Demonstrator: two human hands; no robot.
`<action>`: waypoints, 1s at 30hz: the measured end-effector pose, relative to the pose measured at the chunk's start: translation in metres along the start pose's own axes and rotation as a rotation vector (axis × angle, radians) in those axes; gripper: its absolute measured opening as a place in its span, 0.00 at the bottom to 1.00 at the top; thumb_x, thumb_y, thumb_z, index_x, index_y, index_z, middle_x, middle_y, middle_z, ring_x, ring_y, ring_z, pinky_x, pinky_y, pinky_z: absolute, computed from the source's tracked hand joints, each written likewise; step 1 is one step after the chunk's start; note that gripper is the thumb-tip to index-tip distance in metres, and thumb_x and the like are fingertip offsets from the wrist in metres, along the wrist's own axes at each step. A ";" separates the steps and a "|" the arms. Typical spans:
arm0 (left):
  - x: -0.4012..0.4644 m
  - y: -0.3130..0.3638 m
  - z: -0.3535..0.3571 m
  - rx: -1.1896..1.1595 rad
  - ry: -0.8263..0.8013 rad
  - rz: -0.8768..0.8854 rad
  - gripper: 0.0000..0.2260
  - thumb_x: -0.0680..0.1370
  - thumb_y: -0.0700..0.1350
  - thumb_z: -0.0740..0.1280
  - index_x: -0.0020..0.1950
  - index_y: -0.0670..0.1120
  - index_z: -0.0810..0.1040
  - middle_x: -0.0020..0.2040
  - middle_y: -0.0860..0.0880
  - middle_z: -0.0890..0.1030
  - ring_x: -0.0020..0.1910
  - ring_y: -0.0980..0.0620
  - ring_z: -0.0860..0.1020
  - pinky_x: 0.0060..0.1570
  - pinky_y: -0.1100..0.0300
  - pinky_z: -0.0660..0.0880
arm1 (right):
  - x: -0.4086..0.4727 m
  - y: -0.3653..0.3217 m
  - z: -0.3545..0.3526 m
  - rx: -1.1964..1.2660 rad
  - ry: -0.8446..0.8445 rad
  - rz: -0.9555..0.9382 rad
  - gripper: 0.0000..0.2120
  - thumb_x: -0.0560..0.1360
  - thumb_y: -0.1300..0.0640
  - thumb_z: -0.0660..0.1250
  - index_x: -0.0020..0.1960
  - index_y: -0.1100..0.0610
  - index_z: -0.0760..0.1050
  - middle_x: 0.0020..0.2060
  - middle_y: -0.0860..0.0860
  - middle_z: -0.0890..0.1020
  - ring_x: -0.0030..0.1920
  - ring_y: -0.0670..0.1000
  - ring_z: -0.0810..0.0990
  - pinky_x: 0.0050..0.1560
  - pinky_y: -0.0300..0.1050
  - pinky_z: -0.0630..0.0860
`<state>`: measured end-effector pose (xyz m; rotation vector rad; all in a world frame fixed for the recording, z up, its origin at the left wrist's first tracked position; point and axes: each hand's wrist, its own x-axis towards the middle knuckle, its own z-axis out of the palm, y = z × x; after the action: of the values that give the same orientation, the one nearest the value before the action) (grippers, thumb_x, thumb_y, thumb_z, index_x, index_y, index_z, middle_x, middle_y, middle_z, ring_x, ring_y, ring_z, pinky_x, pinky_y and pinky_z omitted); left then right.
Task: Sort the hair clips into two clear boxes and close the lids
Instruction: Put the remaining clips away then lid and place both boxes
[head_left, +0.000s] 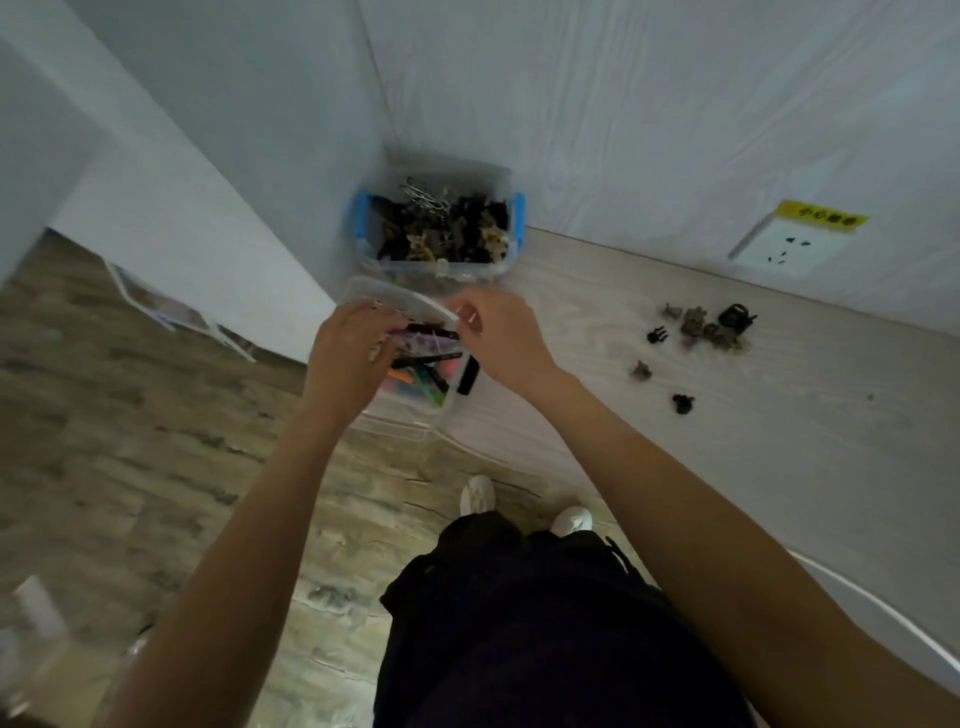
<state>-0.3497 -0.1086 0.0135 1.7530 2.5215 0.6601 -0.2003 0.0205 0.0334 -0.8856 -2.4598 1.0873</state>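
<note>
Now clear lid (400, 301) between both hands (423, 343).

Near clear box (415, 395): front part covered by left hand (349, 358) and a clear lid (400, 301); contents seen only as coloured streaks.
Left fingertips: tucked under the lid, grip not legible.
Right hand (501, 338): fingers pinch near the lid's edge, contact blurred.
Far box (441, 228): dark clips, perhaps claw type, merged into one mass.
Loose clips (701, 327) on table: too small to tell shapes.
Wall label (821, 215): text unreadable.
Lower-left objects: cut off, smeared.
</note>
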 end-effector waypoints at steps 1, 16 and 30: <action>-0.001 -0.002 0.001 0.021 0.015 -0.046 0.10 0.75 0.40 0.63 0.52 0.44 0.81 0.51 0.45 0.83 0.56 0.43 0.77 0.57 0.52 0.71 | 0.006 -0.005 0.007 -0.070 -0.031 -0.047 0.10 0.75 0.64 0.63 0.55 0.61 0.77 0.49 0.58 0.79 0.49 0.56 0.77 0.49 0.47 0.72; 0.041 0.151 0.089 -0.161 -0.615 0.192 0.30 0.76 0.49 0.64 0.75 0.47 0.55 0.70 0.45 0.65 0.67 0.45 0.66 0.57 0.50 0.72 | -0.142 0.137 -0.052 -0.291 0.292 0.817 0.32 0.70 0.53 0.71 0.70 0.56 0.63 0.65 0.61 0.66 0.62 0.63 0.66 0.62 0.56 0.67; 0.119 0.231 0.180 -0.164 -0.786 0.105 0.45 0.71 0.44 0.73 0.76 0.43 0.45 0.73 0.38 0.54 0.61 0.38 0.72 0.53 0.56 0.70 | -0.073 0.253 -0.156 -0.351 -0.047 0.680 0.58 0.60 0.43 0.77 0.76 0.54 0.43 0.70 0.62 0.58 0.67 0.64 0.63 0.64 0.60 0.67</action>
<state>-0.1459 0.1251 -0.0445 1.6504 1.8016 0.1139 0.0378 0.1915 -0.0539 -1.9187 -2.4815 0.8571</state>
